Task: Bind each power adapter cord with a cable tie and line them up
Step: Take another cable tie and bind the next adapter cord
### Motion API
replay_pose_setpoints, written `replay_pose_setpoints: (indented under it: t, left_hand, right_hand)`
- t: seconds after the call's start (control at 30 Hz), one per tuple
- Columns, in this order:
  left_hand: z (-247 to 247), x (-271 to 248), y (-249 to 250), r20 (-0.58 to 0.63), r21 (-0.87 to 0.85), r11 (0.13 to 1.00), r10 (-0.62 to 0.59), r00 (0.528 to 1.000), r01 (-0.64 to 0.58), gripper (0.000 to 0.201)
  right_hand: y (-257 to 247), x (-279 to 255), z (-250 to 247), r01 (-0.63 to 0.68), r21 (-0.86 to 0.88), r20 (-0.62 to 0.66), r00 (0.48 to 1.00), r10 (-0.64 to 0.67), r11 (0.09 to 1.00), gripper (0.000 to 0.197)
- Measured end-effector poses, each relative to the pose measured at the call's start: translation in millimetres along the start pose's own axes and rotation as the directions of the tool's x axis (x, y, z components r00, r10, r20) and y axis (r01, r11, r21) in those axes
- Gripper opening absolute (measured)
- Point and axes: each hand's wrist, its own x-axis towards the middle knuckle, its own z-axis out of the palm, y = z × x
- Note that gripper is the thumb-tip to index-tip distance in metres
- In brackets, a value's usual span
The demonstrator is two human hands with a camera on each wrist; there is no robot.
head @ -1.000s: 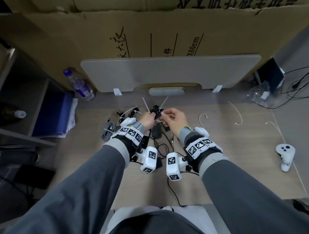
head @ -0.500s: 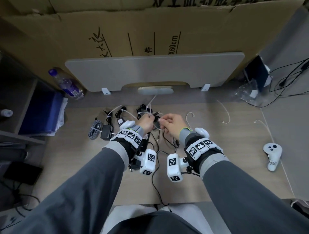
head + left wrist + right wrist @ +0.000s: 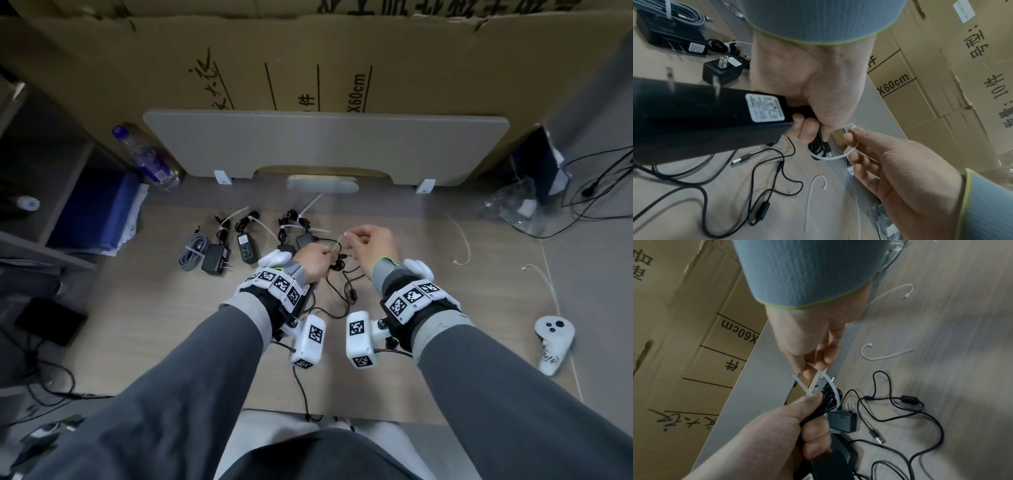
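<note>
My left hand (image 3: pixel 325 255) grips a coiled black cord (image 3: pixel 818 144) just above the wooden desk (image 3: pixel 428 308). A white cable tie (image 3: pixel 830 157) loops round that coil. My right hand (image 3: pixel 347 240) pinches the tie's two ends between thumb and fingertips (image 3: pixel 818 363). The cord's big black adapter (image 3: pixel 705 116) sits close under my left wrist. In the right wrist view the tie (image 3: pixel 831 384) crosses over the coil (image 3: pixel 828 400). A row of tied adapters (image 3: pixel 246 246) and a tied grey cable (image 3: pixel 193 251) lies at the back left.
An unbound black cable (image 3: pixel 342 291) sprawls on the desk below my hands. Loose white ties (image 3: pixel 460 240) lie to the right, beside a white controller (image 3: pixel 553 339). A grey board (image 3: pixel 325 144) and cardboard boxes (image 3: pixel 308 51) close off the back. A bottle (image 3: pixel 144 157) leans at the back left.
Both hands have drawn back from the row of bound adapters toward me, still holding cord and tie. The head view has shifted and tilted.
</note>
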Motion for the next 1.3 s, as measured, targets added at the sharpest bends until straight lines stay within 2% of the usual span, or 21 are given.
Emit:
replay_pose_setpoints:
  t: [0.1, 0.3, 0.5, 0.8, 0.93, 1.17, 1.3]
  left_hand:
    - [-5.5, -2.9, 1.7, -0.028, 0.046, 0.999, 0.009, 1.0, -0.008, 0.038]
    - [-14.9, -4.7, -3.9, -0.011, 0.081, 0.996, -0.022, 1.0, 0.023, 0.033]
    - [-29.5, -4.3, -7.6, 0.01, 0.131, 0.991, 0.005, 1.0, -0.007, 0.032]
    - [-48.4, -7.4, -6.7, -0.004, 0.234, 0.971, 0.061, 0.998, -0.058, 0.033]
    - [-54.4, -3.9, -8.9, -0.001, 0.176, 0.984, 0.02, 1.0, -0.019, 0.032]
    - [-56.3, 1.6, -11.2, 0.018, 0.16, 0.987, 0.001, 1.0, -0.003, 0.03]
    - [-57.1, -0.6, -9.3, -0.007, 0.189, 0.981, 0.034, 0.999, -0.032, 0.034]
  right_hand:
    - [-1.6, -0.7, 2.9, 0.004, -0.041, 0.025, 1.0, -0.003, 0.999, 0.011]
    - [-15.4, -7.1, 7.0, 0.033, -0.041, 0.02, 0.999, -0.032, 0.999, 0.013]
    - [-32.0, -15.7, 12.1, 0.028, -0.028, 0.022, 0.999, -0.027, 0.999, 0.014]
    - [-45.0, -13.2, 25.0, 0.034, -0.105, -0.021, 0.999, -0.036, 0.994, 0.016]
    - [-50.3, -12.0, 29.9, 0.009, -0.103, -0.081, 0.997, -0.017, 0.995, 0.017]
    - [-63.0, -16.7, 27.1, -0.009, -0.131, -0.064, 0.998, 0.001, 0.991, 0.017]
    - [-62.4, -12.7, 25.9, 0.004, -0.124, -0.046, 0.999, -0.01, 0.992, 0.017]
